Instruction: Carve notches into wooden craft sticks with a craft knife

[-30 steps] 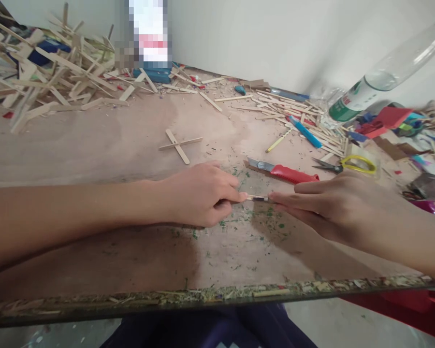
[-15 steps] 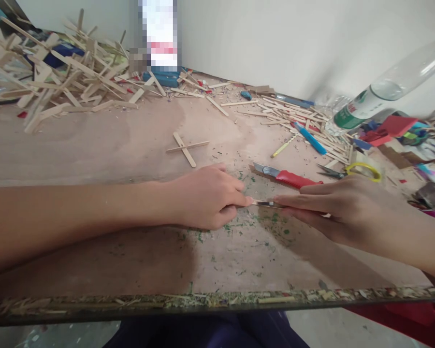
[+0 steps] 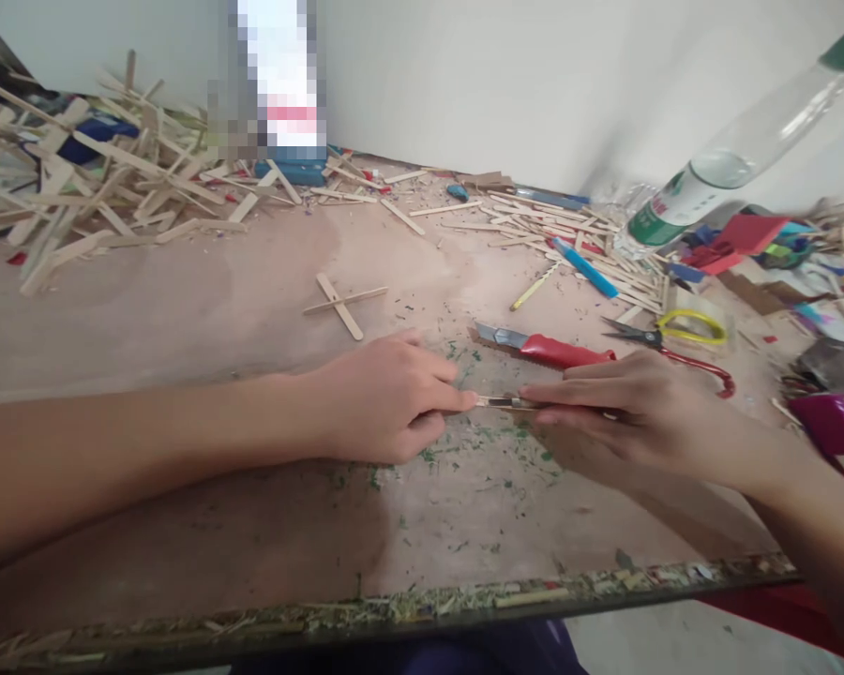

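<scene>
A thin, narrow piece (image 3: pixel 499 402), pale like wood with a dark and silvery stretch along it, lies low over the table between my hands. My left hand (image 3: pixel 394 401) rests on the table with curled fingers, its fingertips closed on the left end of this piece. From the other side, my right hand (image 3: pixel 625 408) pinches the right end between thumb and long straight fingers, which hide the rest. Just beyond lies a red-handled craft knife (image 3: pixel 566 352), blade out toward the left. Two crossed craft sticks (image 3: pixel 339 305) lie past my left hand.
Scissors (image 3: pixel 689 328) lie behind my right hand. A large pile of craft sticks (image 3: pixel 113 178) fills the back left. More loose sticks, a blue pen (image 3: pixel 585 267), a drill bit (image 3: pixel 535 286) and a tilted plastic bottle (image 3: pixel 703 187) are at the back right. Scraps line the table's front edge (image 3: pixel 408 600).
The view has shifted, bringing the bottle's green cap and a purple object at right into sight. Both hands keep nearly the same place on the table, still at the thin piece.
</scene>
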`<state>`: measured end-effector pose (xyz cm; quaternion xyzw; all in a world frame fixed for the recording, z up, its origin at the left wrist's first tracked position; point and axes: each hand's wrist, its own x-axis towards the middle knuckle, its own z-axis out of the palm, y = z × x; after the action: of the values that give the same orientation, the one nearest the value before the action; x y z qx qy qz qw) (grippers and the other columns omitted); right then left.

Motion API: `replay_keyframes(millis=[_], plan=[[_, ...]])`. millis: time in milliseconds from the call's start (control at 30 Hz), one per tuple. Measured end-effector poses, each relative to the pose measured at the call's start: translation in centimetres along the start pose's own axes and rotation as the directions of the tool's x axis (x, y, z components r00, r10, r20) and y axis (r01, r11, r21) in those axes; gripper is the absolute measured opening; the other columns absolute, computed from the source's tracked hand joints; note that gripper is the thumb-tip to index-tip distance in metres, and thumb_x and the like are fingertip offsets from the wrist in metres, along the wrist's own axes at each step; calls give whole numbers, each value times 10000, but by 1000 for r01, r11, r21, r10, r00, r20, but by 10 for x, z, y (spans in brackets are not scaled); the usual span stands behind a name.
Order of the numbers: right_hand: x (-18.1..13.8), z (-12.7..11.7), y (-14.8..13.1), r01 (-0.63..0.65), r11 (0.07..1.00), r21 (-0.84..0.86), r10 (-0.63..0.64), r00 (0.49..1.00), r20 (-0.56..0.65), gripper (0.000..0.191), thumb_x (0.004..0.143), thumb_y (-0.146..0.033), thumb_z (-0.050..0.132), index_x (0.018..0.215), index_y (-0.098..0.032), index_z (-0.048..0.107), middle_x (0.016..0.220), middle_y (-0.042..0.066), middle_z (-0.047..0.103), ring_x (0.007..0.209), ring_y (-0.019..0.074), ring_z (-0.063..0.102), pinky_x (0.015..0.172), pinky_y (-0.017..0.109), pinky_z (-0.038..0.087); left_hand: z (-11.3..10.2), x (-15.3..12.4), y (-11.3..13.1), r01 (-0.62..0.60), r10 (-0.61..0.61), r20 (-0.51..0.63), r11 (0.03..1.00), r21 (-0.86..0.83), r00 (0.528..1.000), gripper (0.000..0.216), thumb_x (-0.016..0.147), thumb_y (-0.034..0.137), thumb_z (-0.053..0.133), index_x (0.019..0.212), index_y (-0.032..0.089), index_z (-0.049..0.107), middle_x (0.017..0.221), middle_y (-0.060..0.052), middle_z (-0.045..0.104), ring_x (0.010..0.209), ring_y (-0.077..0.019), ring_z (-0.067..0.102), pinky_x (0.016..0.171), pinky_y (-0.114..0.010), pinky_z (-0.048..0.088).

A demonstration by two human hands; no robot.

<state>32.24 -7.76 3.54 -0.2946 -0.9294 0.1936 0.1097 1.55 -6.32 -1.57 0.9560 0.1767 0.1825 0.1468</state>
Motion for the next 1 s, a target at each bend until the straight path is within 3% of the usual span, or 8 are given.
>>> replay_keyframes(millis=[167,400,600,700,767,800,900,1000], plan=[[2,9,-1,-12,989,148,20,998,-56,252,1054,-218,686,1271,-175,805,1097,58,863,859,151,824,747,202,609,0,0,1,-14,14,-2,1000,9,1000,452,974,106,437,1260,193,777,791,-3,652,656,-161,549,762,-356,394],[-1,9,5,-50,989,141,65,993,-103,250,1044,-211,690,1260,-199,815,1088,57,864,854,150,820,769,203,614,-1,1,1,-15,15,-4,1000,3,1000,440,997,108,428,1253,189,776,796,-1,658,644,-156,543,746,-352,388],[-1,9,4,-124,951,284,155,984,-90,270,1015,-206,677,1227,-119,820,1026,131,851,839,188,785,766,294,576,-3,2,6,-20,20,-21,1000,5,1000,447,980,100,409,1188,204,790,759,0,641,638,-163,578,726,-345,421],[-2,8,2,-139,935,327,185,976,-115,285,973,-170,649,1190,-120,826,1016,113,837,853,187,765,788,301,574,-1,-1,5,6,-5,-19,1000,21,1000,469,977,101,438,1255,275,772,856,5,728,747,-175,684,773,-332,474],[-3,8,0,-176,912,371,249,956,-157,270,984,-153,611,1157,-122,817,1023,96,829,855,172,757,791,283,573,4,-6,2,10,-10,-1,1000,14,1000,523,963,116,495,1344,384,734,910,54,762,774,-161,716,822,-317,512],[-3,7,-2,-203,900,387,292,938,-187,240,987,-157,616,1131,-130,807,1020,83,820,850,165,742,786,277,566,9,-9,-1,46,-46,-53,999,5,998,579,961,137,496,1401,457,694,932,76,774,788,-168,728,857,-331,530],[1,3,-9,-250,863,439,409,856,-316,88,961,-231,713,998,-155,733,991,53,768,867,160,704,767,269,548,27,-22,-15,69,-66,-160,998,12,985,746,983,250,474,1547,722,355,1036,199,796,829,-193,775,871,-376,596],[9,-5,-17,-257,840,479,480,763,-433,148,925,-231,757,885,-196,619,834,-15,660,760,135,622,726,268,509,49,-30,-35,51,-30,-252,996,77,967,704,958,373,447,1495,792,270,1023,283,786,768,-235,792,784,-446,627]])
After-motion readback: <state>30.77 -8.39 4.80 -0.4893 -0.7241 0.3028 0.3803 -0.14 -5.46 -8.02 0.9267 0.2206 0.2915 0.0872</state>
